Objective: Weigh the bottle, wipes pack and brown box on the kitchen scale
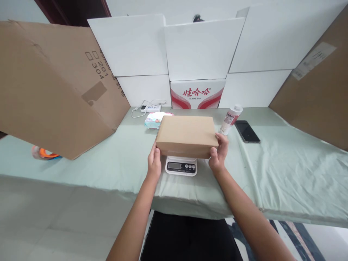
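Both hands grip a closed brown cardboard box (187, 131) by its two ends. My left hand (154, 161) has its thumb on the front left corner, with the other fingers hidden along the side. At the opposite end, my right hand (219, 154) presses its thumb on the front right corner and wraps its fingers round the side. Under the box is a white digital kitchen scale (181, 170); its display and buttons show in front, while its platform is mostly covered. Whether the box rests fully on the scale, I cannot tell.
Behind the box lie a tissue pack (153, 119) and a white power strip (150, 108) with a cable. To the right are a white bottle (231, 119) and a black phone (247, 131). Cardboard panels (54, 83) and white boxes (195, 50) border the cloth-covered table (285, 174). Tape rolls (45, 153) sit left.
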Demonstrator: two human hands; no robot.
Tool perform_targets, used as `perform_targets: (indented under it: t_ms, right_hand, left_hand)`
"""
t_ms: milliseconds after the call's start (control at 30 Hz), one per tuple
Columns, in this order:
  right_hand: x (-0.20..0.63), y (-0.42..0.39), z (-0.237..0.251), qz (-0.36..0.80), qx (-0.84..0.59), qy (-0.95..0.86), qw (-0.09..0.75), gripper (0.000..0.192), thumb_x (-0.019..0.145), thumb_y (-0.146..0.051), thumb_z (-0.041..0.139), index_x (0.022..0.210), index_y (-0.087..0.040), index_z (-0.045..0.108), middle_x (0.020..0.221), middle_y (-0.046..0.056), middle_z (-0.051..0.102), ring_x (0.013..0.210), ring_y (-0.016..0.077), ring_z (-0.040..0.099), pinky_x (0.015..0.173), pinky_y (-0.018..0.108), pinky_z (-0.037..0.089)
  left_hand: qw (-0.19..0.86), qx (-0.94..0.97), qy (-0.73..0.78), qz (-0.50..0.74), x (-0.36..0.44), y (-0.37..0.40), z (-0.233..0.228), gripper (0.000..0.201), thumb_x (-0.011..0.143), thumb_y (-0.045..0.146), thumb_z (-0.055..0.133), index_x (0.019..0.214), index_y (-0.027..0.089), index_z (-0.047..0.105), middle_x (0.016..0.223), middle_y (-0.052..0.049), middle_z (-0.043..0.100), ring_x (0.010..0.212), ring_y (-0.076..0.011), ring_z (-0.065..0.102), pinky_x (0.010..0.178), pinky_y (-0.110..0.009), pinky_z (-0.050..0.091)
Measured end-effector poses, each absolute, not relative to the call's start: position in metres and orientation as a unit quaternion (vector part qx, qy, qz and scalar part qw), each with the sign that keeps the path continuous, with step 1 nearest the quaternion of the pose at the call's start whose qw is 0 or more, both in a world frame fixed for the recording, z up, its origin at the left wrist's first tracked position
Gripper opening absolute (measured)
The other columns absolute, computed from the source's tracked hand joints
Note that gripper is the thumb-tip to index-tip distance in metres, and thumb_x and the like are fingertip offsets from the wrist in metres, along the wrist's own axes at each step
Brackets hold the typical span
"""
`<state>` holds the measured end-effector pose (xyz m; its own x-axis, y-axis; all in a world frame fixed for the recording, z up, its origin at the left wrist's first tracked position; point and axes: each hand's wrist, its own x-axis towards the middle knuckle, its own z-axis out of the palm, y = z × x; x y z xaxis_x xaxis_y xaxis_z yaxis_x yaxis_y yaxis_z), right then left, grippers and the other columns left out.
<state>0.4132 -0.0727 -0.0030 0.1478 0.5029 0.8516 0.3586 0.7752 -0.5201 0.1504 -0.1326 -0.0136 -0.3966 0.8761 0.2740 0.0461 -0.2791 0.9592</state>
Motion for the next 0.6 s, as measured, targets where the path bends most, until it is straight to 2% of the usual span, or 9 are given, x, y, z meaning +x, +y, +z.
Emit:
perform_targets:
  t_ms: [400, 600]
  right_hand:
    - [0.4133, -0.0723, -0.0024, 0.049, -0.363, -0.641, 0.674, 0.053, 0.099, -0.061, 0.051, 0.135, -0.023, 0.060, 0.104, 0.007, 0.055, 0.097, 0.0256, 0.056, 0.086, 0.044, 0.051]
    - [0.4128, -0.0758, 0.0024, 0.038, -0.351, -0.665, 0.658, 0.050, 0.101, -0.055, 0.052, 0.140, -0.024, 0.059, 0.113, 0.010, 0.059, 0.106, 0.0284, 0.058, 0.096, 0.049, 0.050]
  left_hand:
    - [0.310, 0.453, 0.515, 0.659, 0.1500, -0.1321, -0.0142, 0.076, 0.100, 0.075, 0.055, 0.152, 0.021, 0.066, 0.153, -0.016, 0.067, 0.151, -0.0345, 0.057, 0.130, -0.047, 0.041]
    - [0.305, 0.457, 0.520, 0.654, 0.1527, -0.1341, -0.0095, 0.079, 0.098, 0.077, 0.056, 0.150, 0.020, 0.068, 0.151, -0.016, 0.069, 0.154, -0.0351, 0.053, 0.130, -0.045, 0.041]
